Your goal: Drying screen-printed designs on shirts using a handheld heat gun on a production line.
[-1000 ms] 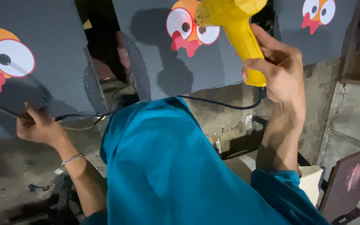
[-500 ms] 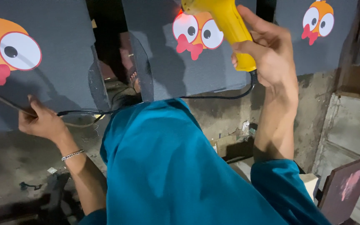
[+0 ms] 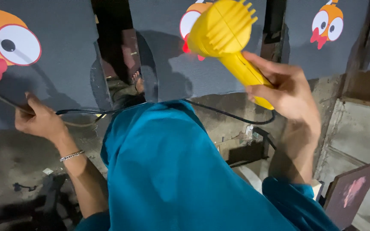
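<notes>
My right hand (image 3: 290,96) grips the handle of a yellow heat gun (image 3: 228,38), raised in front of the middle grey fabric panel (image 3: 168,64) printed with an orange cartoon bird. Its black cord (image 3: 219,112) trails left across my teal garment (image 3: 172,171). My left hand (image 3: 39,122), with a bracelet at the wrist, presses on the lower edge of the left grey panel (image 3: 56,77), which carries a large bird print, and touches the cord there.
A third grey panel with a small bird print (image 3: 328,25) hangs at the upper right. Someone's foot (image 3: 138,83) shows in the dark gap between panels. A dark board with a pink print (image 3: 350,192) leans at the lower right near a concrete ledge (image 3: 360,128).
My right hand has swung the heat gun, so its vented back end now faces the camera and it sits lower and further right. My left hand has barely shifted.
</notes>
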